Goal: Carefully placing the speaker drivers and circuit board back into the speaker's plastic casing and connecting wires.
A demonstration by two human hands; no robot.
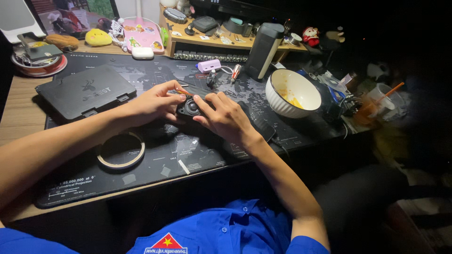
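A small black speaker [190, 107] is gripped by the left hand [153, 103] and right hand [226, 117], fingers closed around it, on the counter [14, 108].

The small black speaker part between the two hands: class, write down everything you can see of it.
The small black speaker part is a dark, plastic-looking block with a round grey cone facing up. It lies flat on the dark map-printed desk mat, near its middle. The left hand pinches its left end and top edge; the right hand presses fingers on its right side. An orange strip shows at its top edge. The rest is hidden by fingers.
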